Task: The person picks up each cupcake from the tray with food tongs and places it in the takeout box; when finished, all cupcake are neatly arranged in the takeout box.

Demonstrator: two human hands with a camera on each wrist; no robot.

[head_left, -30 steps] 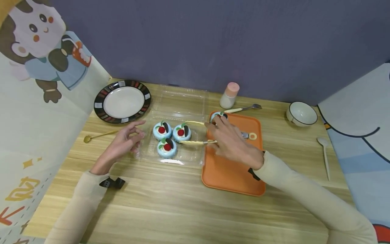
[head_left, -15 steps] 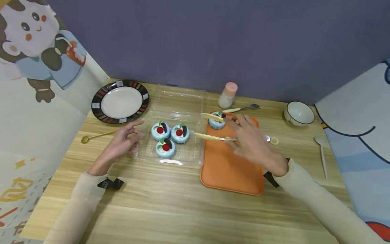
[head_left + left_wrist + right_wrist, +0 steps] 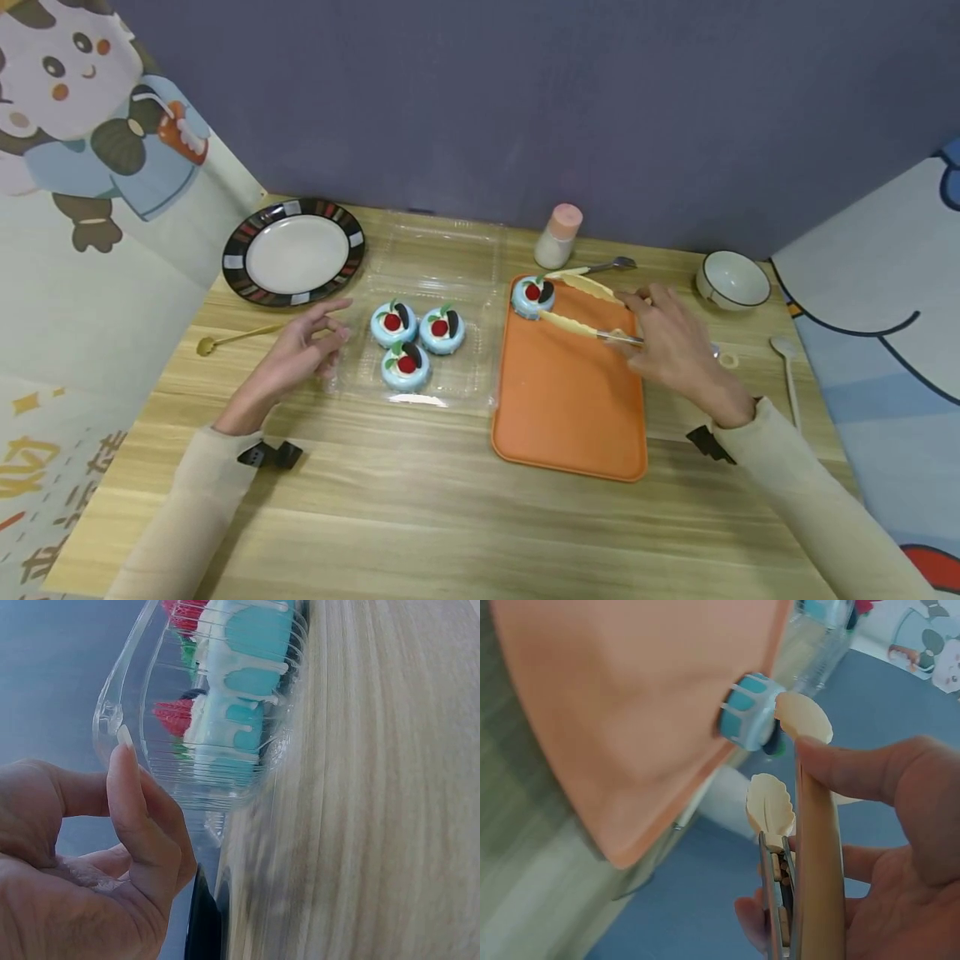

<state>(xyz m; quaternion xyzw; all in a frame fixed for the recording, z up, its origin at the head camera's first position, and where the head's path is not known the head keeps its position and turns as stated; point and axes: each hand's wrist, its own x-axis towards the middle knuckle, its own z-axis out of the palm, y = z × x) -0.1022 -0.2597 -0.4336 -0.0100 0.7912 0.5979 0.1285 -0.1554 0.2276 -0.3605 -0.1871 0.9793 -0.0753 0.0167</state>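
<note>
My right hand grips a pair of tongs with cream scalloped tips and metal arms. The tips stand apart above the orange tray. A blue cupcake, topped with a red berry and a dark cookie, sits at the tray's far left corner, just left of the tips. My left hand is at the left side of a clear plastic box; in the left wrist view a fingertip meets its rim. Three similar cupcakes stand in the box, whose lid lies back.
A dark-rimmed plate and a gold spoon lie left. Behind the tray are a pink-capped bottle and a fork. A bowl and a pale spoon are at the right. A wall bounds the back.
My right hand has moved right with the tongs, away from the box and across the tray. The tips have come off the cupcake on the tray. My left hand has stayed put.
</note>
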